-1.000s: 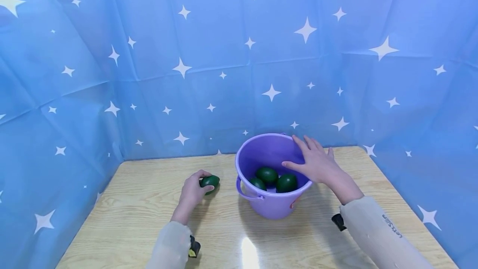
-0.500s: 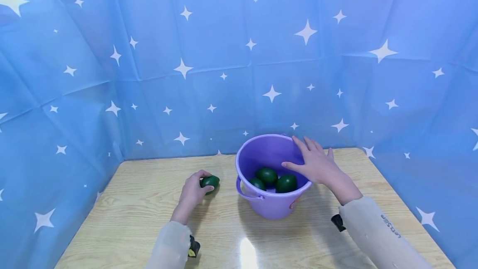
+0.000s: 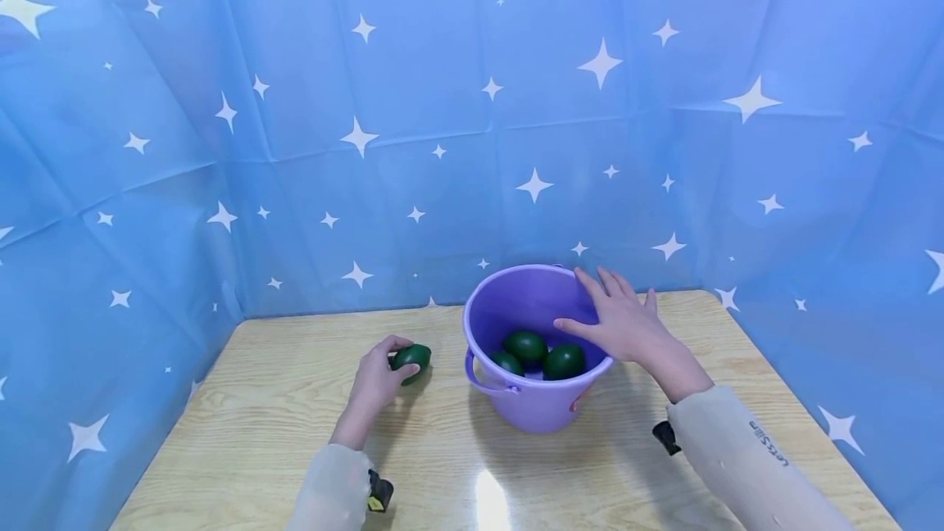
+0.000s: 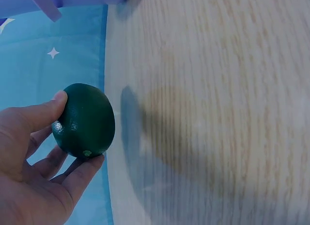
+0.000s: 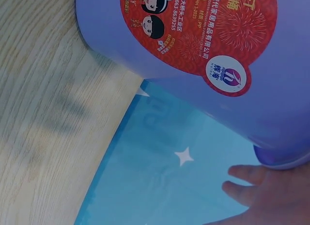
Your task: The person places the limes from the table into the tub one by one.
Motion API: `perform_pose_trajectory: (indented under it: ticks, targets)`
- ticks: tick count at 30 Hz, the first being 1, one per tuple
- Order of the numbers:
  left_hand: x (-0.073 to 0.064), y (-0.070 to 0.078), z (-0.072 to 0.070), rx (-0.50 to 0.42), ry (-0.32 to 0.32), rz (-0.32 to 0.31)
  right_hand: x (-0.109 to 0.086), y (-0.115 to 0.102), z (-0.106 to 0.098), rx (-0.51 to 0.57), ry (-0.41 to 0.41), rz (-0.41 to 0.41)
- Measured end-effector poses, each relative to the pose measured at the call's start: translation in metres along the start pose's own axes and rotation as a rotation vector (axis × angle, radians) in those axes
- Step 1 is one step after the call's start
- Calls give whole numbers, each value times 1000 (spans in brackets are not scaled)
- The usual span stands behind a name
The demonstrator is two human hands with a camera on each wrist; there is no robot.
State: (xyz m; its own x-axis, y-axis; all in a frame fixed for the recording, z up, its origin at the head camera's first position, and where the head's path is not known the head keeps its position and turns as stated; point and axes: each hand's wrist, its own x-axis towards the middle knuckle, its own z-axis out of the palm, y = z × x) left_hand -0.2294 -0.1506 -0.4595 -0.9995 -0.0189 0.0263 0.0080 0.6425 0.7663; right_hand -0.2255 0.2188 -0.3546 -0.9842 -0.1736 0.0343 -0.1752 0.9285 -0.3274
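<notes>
A dark green, smooth avocado (image 4: pixel 83 120) is pinched in my left hand (image 3: pixel 376 381), thumb on one side and fingertips on the other. Its shadow falls apart from it in the left wrist view, so it seems just off the table. A purple bucket (image 3: pixel 537 408) stands right of it, tilted open toward me. Inside lie several avocados (image 3: pixel 564 361), one partly hidden by the front rim. My right hand (image 3: pixel 627 326) rests at the bucket's right rim with fingers spread and fairly straight, the thumb over the opening. The right wrist view shows only part of that hand (image 5: pixel 281 198).
The light wooden table (image 3: pixel 273 416) ends at a blue star-patterned cloth (image 3: pixel 413 170) at the back and sides. The bucket's side handle (image 3: pixel 487 383) sticks out toward the left hand. A red label (image 5: pixel 193 36) covers part of the bucket's outer wall.
My left hand and the avocado have shifted very slightly to the left. The right hand and the bucket look the same, apart from a small sway of the whole view.
</notes>
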Motion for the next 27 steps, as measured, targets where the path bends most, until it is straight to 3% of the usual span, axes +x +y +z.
perform_pose_trajectory:
  ticks: [17, 27]
  targets:
    - [-2, 8, -6, -55, 13, 3, 0, 1, 0, -8, 5, -2]
    - [-3, 14, -9, -133, 28, 25, 1, 2, 1, -3, 1, 1]
